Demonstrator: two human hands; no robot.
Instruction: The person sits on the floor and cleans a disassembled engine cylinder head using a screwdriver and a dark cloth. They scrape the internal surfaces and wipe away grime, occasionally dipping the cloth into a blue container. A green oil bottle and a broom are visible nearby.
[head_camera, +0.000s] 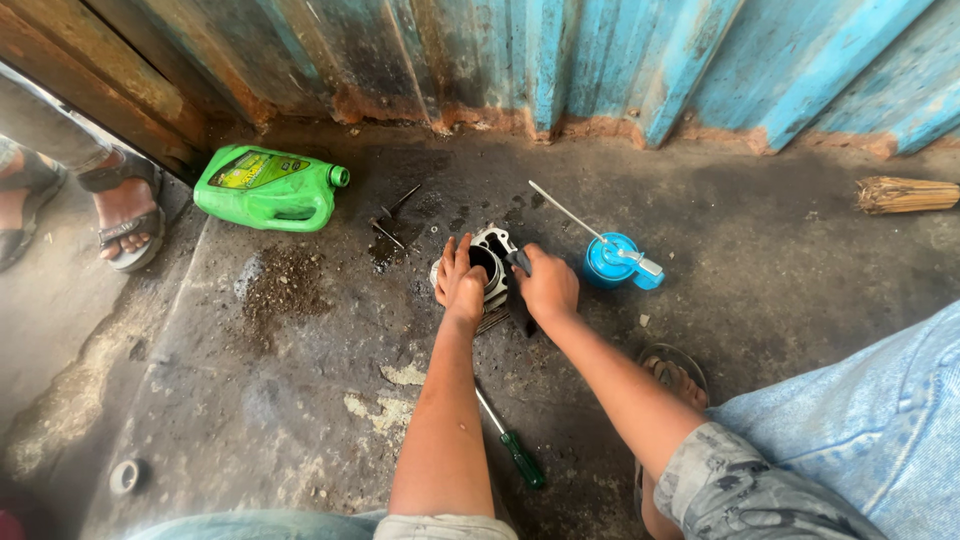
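A grey metal engine cylinder with cooling fins sits on the dark oily floor. My left hand rests flat against its left side and steadies it. My right hand is closed on a dark rag or brush pressed to the cylinder's right edge. Just right of that hand stands a blue oil can with a long thin spout pointing up-left.
A green plastic jug lies on its side at the left. A green-handled screwdriver lies between my arms. Small metal parts sit behind the cylinder. Another person's sandalled feet stand far left. A broom head lies right, under the blue corrugated wall.
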